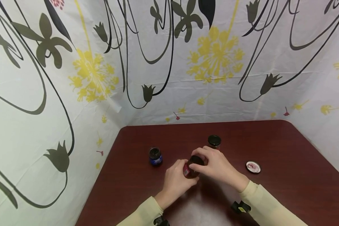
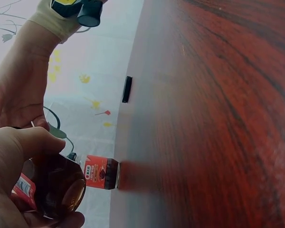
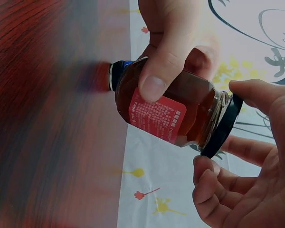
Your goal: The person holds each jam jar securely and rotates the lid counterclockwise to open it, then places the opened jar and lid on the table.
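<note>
A dark glass jar with a red label [image 3: 156, 116] is held above the table, gripped round its body by the left hand [image 1: 176, 180]. The right hand [image 1: 218, 166] pinches the rim of its black lid [image 3: 223, 126] between thumb and fingers; in the right wrist view the lid sits tilted on the jar's mouth. The left wrist view shows the left thumb [image 2: 40, 140] across the jar [image 2: 57, 185], and the right hand [image 2: 23, 95] behind it. The left palm is hidden.
On the brown table [image 1: 271, 141], a small jar with a blue label [image 1: 156, 158] stands left, and a black-lidded jar [image 1: 214, 141] stands behind the right hand. A round lid [image 1: 253, 167] lies at right, its pale inside up. Patterned cloth [image 1: 158, 72] hangs around.
</note>
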Tool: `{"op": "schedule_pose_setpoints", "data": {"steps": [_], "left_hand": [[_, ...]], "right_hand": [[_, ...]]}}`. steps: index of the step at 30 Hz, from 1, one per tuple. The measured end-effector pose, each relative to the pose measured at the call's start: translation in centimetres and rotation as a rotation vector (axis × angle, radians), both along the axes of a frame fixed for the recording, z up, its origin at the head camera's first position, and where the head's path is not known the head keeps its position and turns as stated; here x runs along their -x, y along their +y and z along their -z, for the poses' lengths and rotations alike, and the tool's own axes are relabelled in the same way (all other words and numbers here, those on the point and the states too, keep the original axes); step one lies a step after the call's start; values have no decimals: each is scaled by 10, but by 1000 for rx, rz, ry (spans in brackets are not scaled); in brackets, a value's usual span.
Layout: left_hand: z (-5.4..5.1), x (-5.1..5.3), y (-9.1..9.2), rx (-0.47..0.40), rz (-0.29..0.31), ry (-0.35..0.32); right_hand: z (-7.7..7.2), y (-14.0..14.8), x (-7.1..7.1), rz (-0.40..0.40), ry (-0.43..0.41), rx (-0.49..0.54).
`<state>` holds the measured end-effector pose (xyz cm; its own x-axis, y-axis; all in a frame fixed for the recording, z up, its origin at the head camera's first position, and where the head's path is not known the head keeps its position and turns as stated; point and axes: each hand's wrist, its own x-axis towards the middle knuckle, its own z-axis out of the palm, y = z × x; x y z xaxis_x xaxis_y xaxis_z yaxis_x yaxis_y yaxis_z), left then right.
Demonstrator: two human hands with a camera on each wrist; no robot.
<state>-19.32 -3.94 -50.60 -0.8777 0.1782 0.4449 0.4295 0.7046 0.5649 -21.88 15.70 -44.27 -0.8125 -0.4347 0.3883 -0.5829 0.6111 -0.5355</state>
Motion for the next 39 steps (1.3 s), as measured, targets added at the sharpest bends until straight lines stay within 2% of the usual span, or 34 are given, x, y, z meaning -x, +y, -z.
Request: {"op": "schedule_pose_setpoints", "data": {"steps": [14, 20, 32, 39], "left_hand": [[2, 2, -4, -34, -6, -55], [4, 3, -4, -40, -24, -60], [7, 5, -6, -54, -52, -40], [8, 8, -8, -69, -70, -41]], "right_hand": [[2, 1, 2, -63, -20, 37], [3, 0, 1, -51, -36, 56], [8, 2, 2, -63, 3, 76], [9, 4, 2, -20, -22, 52]]}}
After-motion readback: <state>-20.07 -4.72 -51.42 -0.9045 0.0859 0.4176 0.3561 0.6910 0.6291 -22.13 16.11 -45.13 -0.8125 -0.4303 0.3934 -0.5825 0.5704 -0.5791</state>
